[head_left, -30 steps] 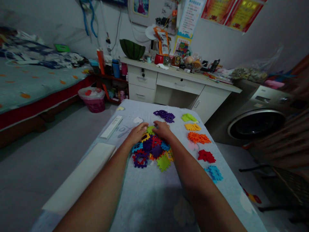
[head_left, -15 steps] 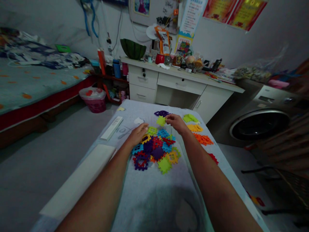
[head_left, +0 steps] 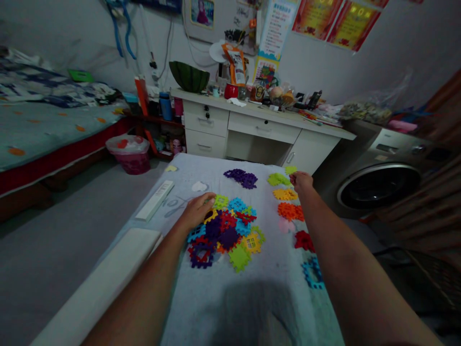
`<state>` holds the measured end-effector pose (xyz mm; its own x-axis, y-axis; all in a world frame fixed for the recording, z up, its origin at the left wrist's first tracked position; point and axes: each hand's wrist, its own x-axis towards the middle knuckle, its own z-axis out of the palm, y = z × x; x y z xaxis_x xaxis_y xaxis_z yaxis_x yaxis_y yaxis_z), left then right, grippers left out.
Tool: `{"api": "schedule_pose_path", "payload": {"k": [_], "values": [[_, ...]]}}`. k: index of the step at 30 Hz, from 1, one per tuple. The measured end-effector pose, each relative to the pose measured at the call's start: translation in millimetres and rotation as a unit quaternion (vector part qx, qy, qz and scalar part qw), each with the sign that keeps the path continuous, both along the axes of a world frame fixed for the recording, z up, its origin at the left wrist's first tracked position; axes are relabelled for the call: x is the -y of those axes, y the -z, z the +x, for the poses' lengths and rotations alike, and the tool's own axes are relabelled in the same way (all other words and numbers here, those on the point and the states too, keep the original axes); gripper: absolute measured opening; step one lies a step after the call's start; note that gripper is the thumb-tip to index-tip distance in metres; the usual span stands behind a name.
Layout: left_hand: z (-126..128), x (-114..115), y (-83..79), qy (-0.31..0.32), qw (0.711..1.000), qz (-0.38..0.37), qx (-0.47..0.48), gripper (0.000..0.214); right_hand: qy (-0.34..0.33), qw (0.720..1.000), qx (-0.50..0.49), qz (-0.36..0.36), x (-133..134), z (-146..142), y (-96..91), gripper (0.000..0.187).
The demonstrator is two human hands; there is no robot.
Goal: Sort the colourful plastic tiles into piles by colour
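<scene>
My right hand (head_left: 302,179) is at the far right of the table, fingers closed on a lime-green interlocking plastic piece (head_left: 290,169). Just beside it lies a small heap of lime-green pieces (head_left: 278,179). At the left edge of a mixed pile of coloured interlocking pieces (head_left: 228,238) rests my left hand (head_left: 200,209), its fingers stretched out by a lime-green window piece (head_left: 221,201), gripping nothing visible. Sorted heaps run down the right side: yellow-orange pieces (head_left: 285,194), orange pieces (head_left: 290,211), red pieces (head_left: 304,240) and blue pieces (head_left: 312,273). Purple pieces (head_left: 241,178) lie at the back.
A long white box (head_left: 155,201) and a larger white board (head_left: 108,283) lie along the cloth-covered table's left side. Behind stands a white desk (head_left: 264,127) crowded with items. A washing machine (head_left: 382,168) is at right, a pink bin (head_left: 130,156) at left.
My right hand has carried the lime-green piece from above the back of the pile to the right, beside the lime-green heap. My left hand stays by the pile; the view has shifted slightly.
</scene>
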<state>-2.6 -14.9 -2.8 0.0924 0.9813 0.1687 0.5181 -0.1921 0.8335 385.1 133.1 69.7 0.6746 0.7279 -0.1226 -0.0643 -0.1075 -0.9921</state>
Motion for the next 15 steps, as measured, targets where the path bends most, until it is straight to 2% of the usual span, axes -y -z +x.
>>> {"api": "schedule_pose_path", "payload": {"k": [8, 13, 15], "values": [[-1, 2, -2.1, 0.0, 1.0, -0.011, -0.023, 0.052, 0.001, 0.998, 0.043, -0.056, -23, 2, 26.5, 0.02], [0, 1, -1.8, -0.005, 1.0, -0.01, -0.029, 0.05, -0.026, 0.991, 0.097, -0.092, -31, 5, 36.2, 0.005], [0, 1, -3.1, -0.006, 1.0, -0.008, -0.025, 0.049, -0.06, 0.987, 0.124, -0.088, -31, 7, 36.9, 0.023]]}}
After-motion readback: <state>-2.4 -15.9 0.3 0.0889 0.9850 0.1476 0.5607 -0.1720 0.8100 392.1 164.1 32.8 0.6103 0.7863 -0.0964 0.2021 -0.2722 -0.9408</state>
